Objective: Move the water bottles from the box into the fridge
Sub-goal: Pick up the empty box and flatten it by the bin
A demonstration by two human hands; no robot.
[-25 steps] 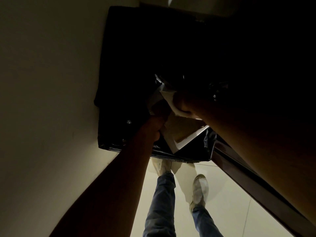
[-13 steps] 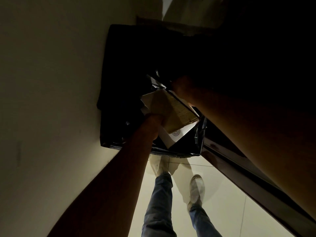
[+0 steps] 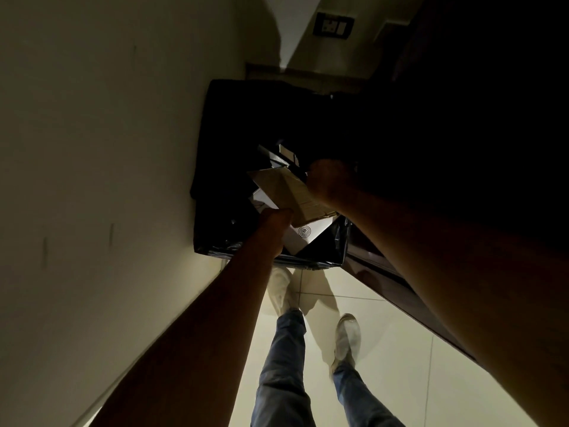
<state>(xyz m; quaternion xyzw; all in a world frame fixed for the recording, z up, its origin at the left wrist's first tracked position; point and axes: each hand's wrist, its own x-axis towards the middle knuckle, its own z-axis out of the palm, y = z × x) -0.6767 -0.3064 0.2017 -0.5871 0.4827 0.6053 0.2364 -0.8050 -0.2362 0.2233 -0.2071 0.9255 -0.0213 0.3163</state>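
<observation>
No water bottle shows in the dim head view. A flattened brown cardboard box (image 3: 289,192) lies tilted across the mouth of a black bin (image 3: 221,149) lined with a black bag. My left hand (image 3: 274,221) grips the cardboard's near edge with curled fingers. My right hand (image 3: 328,180) holds its far right edge, the fingers hidden behind the cardboard. A white box with a round logo (image 3: 303,235) sits under the cardboard inside the bin.
A pale wall (image 3: 107,149) runs along the left, touching the bin. A dark glossy panel (image 3: 385,272) stands close on the right. My feet in white shoes (image 3: 346,337) stand on the pale tiled floor below the bin. A wall socket (image 3: 334,24) is at the back.
The brown cardboard has turned up over the white box in the bin, with my right hand shifting to its far edge. The view has pulled back, showing more wall behind.
</observation>
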